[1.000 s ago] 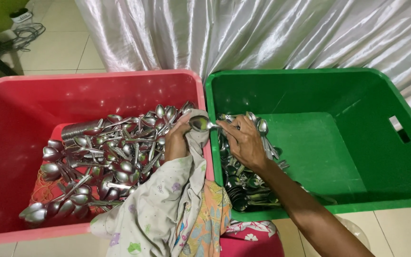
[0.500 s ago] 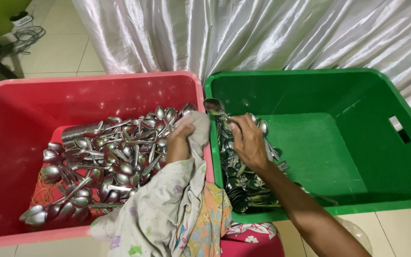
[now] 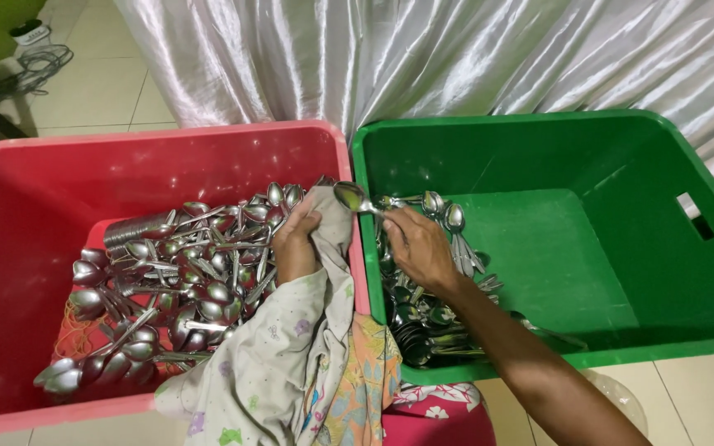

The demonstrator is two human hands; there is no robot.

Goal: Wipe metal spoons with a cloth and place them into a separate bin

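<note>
Head view: right hand pinches a spoon over the rim between red bin and green bin; left hand grips a cloth, seemingly for wiping.

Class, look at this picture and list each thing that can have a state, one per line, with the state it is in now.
Red tub: partly filled with a heap of spoons.
Green tub: spoons piled at its left side, rest of the floor bare.
Single spoon: held by its handle, bowl raised over the rims.
Cloth: bunched, draped over the red tub's edge.
Left hand: gripping the cloth.
Right hand: closed on the spoon.
</note>
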